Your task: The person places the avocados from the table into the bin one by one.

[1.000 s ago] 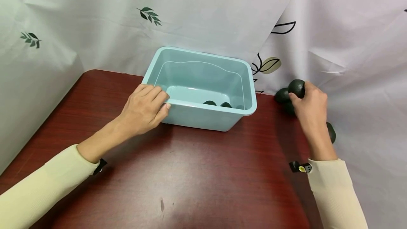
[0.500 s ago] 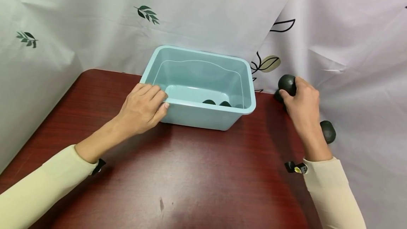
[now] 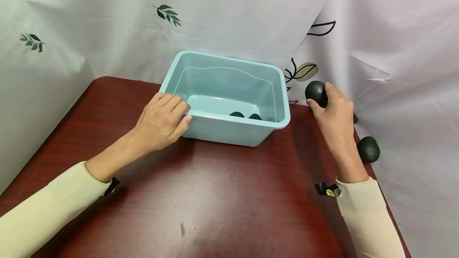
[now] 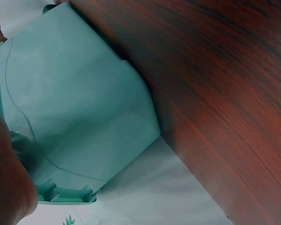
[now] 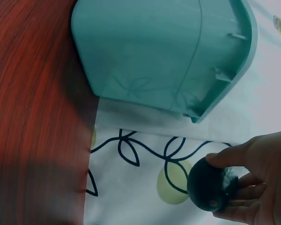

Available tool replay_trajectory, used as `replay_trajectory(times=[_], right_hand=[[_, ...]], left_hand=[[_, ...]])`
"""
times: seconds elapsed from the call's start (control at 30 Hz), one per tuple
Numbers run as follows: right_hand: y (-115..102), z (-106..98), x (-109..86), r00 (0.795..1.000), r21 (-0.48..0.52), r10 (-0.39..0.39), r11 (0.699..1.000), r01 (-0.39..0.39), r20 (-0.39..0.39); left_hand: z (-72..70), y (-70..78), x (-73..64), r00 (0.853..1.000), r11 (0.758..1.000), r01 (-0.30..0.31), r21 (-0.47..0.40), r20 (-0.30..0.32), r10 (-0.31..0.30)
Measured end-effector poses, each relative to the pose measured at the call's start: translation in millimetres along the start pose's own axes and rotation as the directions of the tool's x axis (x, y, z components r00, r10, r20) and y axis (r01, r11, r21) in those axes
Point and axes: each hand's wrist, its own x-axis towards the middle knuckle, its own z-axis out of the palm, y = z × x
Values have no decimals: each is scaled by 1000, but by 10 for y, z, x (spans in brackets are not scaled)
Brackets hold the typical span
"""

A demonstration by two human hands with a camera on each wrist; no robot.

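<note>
With thumb and fingers, my right hand (image 3: 333, 120) grips a dark green avocado (image 3: 316, 93), raised to the right of the light blue plastic bin (image 3: 229, 129). The right wrist view shows this avocado (image 5: 205, 186) in front of the printed curtain, its far side covered by fingers. My left hand (image 3: 160, 122) holds the bin's near left rim, fingers curled over it. Inside the bin, two dark avocados (image 3: 236, 114) show only their tops above the near wall. Another avocado (image 3: 368, 149) lies by the table's right edge, and a sliver of one more (image 3: 355, 118) peeks out behind my right hand.
The bin stands at the back of the reddish-brown wooden table (image 3: 215, 194), close to a white curtain (image 3: 229, 11) with leaf prints. The curtain also runs along the left and right sides of the table.
My right hand has moved left toward the bin, carrying the avocado away from the others at the right edge. The left hand has kept its hold on the rim.
</note>
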Motion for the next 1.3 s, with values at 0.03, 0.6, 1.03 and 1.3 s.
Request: replay_trajectory(times=[0.03,0.6,1.03,1.3], right_hand=[[-11,0,-3,1000,4,-4,1000,4,-4],[-215,16,-62,993,64,-108,992,111,-58],[-318,63,-56,981,109,-163,978,175,-109],[-404,72,-67,974,137,-198,968,212,-110]], left_hand=[[0,2,2,1000,1000,0,0,-2,0],[12,8,9,1000,1000,-1,2,-9,1],[6,6,10,1000,1000,1,5,-7,-1],[3,5,10,1000,1000,4,6,-2,-4]])
